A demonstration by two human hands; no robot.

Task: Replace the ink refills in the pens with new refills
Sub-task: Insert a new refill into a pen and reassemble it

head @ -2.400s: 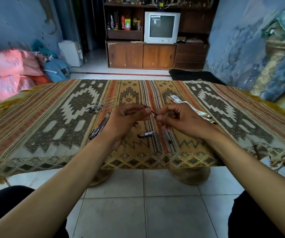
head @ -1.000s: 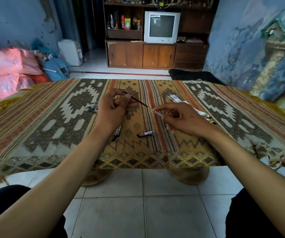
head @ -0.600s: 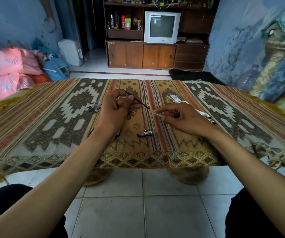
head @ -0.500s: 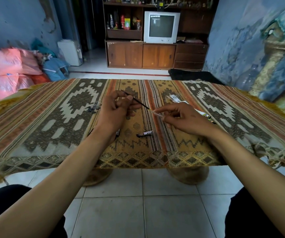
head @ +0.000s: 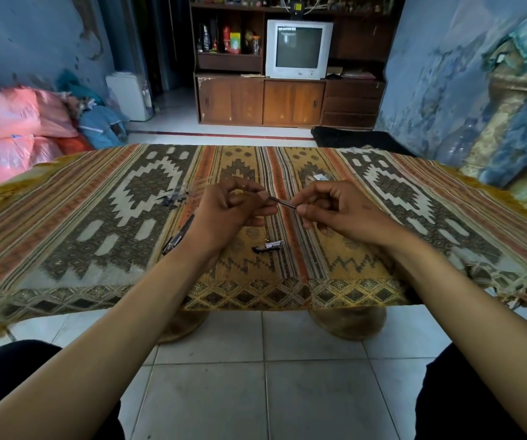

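refill point(head: 283, 202) spans between my hands above the tablecloth point(head: 97, 217); my left hand point(head: 230, 211) pinches one end, my right hand point(head: 341, 211) the other.

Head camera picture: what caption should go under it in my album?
Both hands, left and right, pinch a thin ink refill above the patterned tablecloth.

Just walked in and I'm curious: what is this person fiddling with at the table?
A seated person holds a thin dark ink refill between both hands: the left hand and right hand each pinch an end above the patterned woven tablecloth. A dark pen and a small black labelled pen piece lie on the cloth.
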